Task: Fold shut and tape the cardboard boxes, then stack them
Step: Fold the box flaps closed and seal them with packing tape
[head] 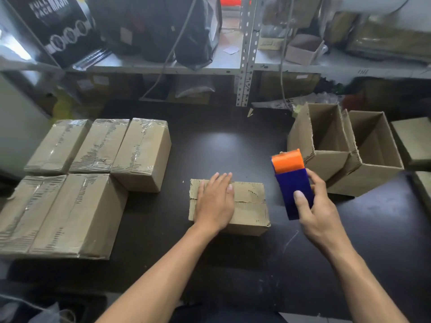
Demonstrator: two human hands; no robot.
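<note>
A small cardboard box (247, 206) is sitting near the middle of the dark desk (221, 148), its top flaps folded down so that they are meeting along a seam running left to right, with no tape showing on that seam. The left hand (215, 201) is lying flat on the left half of the box top, its fingers (221, 179) stretched straight and pressing across the seam toward the far edge, gripping nothing.

Just to the right of the box, and lifted clear of it, the right hand (319, 210) is holding a tape dispenser (291, 183) with a blue body and an orange head. The thumb is lying along the front of the blue body and the other fingers are curling round its right side, so the hand is closed firmly about the tool. The orange head is pointing away from the person.

To the left, five taped boxes (93, 173) are standing close together in two rows, three behind and two in front, clear tape glinting on their tops. To the right, two open boxes (345, 145) are standing side by side with flaps up, touching each other. More cardboard is showing at the right edge of the desk. Behind the desk, a metal shelf (247, 66) is carrying dark bags, packages and another small open carton.
</note>
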